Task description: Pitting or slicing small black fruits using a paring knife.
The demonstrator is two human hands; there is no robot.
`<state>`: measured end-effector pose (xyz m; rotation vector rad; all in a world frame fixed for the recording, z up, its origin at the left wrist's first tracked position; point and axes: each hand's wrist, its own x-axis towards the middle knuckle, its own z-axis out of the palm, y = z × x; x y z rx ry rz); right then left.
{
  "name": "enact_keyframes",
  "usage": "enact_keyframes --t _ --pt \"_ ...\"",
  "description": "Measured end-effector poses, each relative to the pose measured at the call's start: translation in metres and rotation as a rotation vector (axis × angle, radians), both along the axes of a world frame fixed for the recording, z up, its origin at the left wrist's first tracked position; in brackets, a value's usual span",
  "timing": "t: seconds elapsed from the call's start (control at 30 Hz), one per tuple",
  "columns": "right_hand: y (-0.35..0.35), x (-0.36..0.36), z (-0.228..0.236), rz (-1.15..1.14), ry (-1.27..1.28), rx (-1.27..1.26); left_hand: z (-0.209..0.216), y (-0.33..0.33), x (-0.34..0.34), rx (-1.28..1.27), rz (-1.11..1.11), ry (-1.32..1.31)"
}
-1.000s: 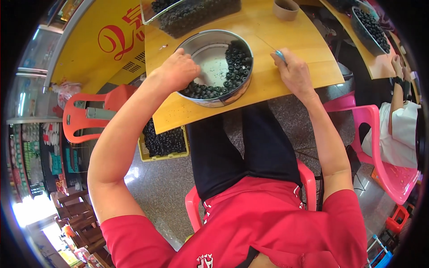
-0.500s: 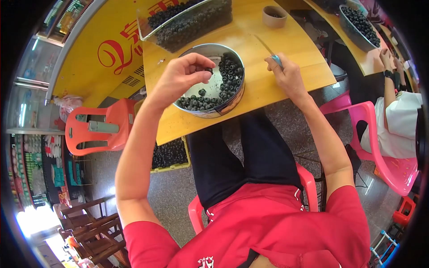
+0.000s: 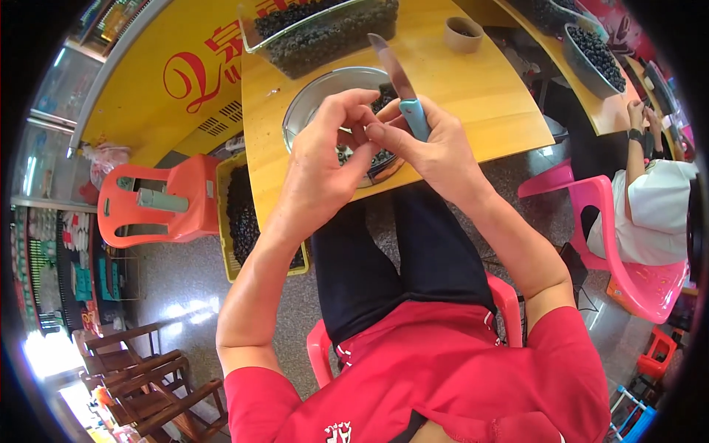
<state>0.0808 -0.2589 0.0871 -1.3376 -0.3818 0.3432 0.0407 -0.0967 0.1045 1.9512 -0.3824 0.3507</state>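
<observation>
Over a round metal tin [image 3: 295,111] my two hands meet at their fingertips. My left hand [image 3: 332,155] is closed in a pinch, and what sits in its fingertips is hidden. My right hand [image 3: 439,151] grips a small knife [image 3: 415,118] by its light blue handle, the blade pointing up and away from me. That hand's thumb and fingertip touch my left fingers. Dark, round, berry-like pieces [image 3: 385,96] show in the tin, mostly covered by my hands.
On the wooden table [image 3: 495,96] stand a clear bin [image 3: 325,44] of dark round pieces and a beige cup [image 3: 463,35]. A yellow crate [image 3: 229,244] and orange chair [image 3: 159,199] are at left. To the right, a person [image 3: 653,199] sits on a pink chair [image 3: 628,273].
My right hand has moved left with the knife, from beside the tin to my left fingertips, and the blade has turned more upright. My left hand has shifted slightly right and nearer me.
</observation>
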Motion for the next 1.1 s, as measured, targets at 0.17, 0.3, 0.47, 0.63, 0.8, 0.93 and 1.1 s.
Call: enact_keyframes --t 0.17,0.3,0.47,0.63,0.8,0.93,1.1 --pt "0.004 -0.007 0.005 -0.001 0.065 0.086 -0.019 -0.001 -0.009 -0.257 0.043 0.123" --pt "0.006 -0.01 0.004 0.015 0.153 0.134 -0.025 -0.005 -0.016 -0.419 0.029 0.089" --pt "0.005 -0.011 0.004 0.081 0.278 0.21 -0.028 -0.011 -0.024 -0.597 0.021 0.149" --pt "0.003 -0.01 0.003 0.113 0.279 0.209 -0.035 -0.017 -0.025 -0.628 0.095 0.136" --pt "0.0 -0.007 0.001 0.11 0.262 0.178 -0.036 -0.019 -0.024 -0.612 0.086 0.102" --pt "-0.002 -0.008 0.003 0.115 0.238 0.168 -0.039 -0.017 -0.023 -0.609 0.056 0.064" --pt "-0.005 -0.009 0.008 0.165 0.234 0.139 -0.039 -0.012 -0.021 -0.434 0.059 -0.01"
